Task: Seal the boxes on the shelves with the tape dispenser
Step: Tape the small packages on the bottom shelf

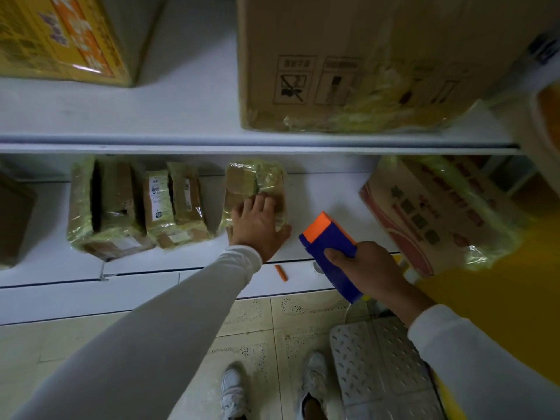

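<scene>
You can read no words anywhere, only framed handling pictograms, one a crossed-out figure, printed on the large brown carton on the upper shelf, while the white labels on the small taped parcels below and the characters on the tilted box blur.
</scene>
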`<state>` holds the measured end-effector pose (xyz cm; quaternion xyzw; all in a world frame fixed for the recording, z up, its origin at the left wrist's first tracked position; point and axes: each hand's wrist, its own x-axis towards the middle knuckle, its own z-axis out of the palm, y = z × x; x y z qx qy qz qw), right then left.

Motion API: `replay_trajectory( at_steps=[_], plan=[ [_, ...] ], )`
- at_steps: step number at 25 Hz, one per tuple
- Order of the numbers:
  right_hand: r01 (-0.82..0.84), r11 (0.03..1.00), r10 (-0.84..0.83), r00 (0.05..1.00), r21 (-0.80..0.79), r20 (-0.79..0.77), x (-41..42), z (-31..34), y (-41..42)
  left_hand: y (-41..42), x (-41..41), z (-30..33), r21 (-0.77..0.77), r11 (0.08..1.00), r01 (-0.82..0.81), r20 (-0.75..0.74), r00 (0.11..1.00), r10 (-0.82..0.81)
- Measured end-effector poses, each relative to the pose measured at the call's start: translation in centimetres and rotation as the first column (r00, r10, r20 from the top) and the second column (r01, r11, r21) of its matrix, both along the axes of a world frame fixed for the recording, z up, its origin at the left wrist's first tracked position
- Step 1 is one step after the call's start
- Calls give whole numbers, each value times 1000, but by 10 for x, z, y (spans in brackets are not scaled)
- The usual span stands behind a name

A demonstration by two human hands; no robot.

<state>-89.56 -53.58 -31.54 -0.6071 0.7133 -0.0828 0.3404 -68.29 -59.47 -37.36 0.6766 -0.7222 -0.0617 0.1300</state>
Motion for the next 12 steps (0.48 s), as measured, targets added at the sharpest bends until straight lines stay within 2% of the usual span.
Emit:
replay_trajectory(
  at_steps=[3, 5, 7, 12],
  plan=[
    [3, 1000, -4, 1000, -28, -16, -2, 4, -2, 3, 21, 6, -54, 987, 152, -34, 987, -154],
    [8, 999, -9, 1000, -38, -18, -5, 4, -3, 6, 39, 7, -54, 974, 220, 40, 975, -218],
    [21, 998, -21, 1000, -55, -11, -7, 3, -3, 8, 50, 1, 44, 975, 218, 105, 970, -221],
    [29, 992, -22, 998, -121, 57, -15, 12, -12, 3, 19, -1, 102, 968, 229, 45, 971, -234]
  ],
)
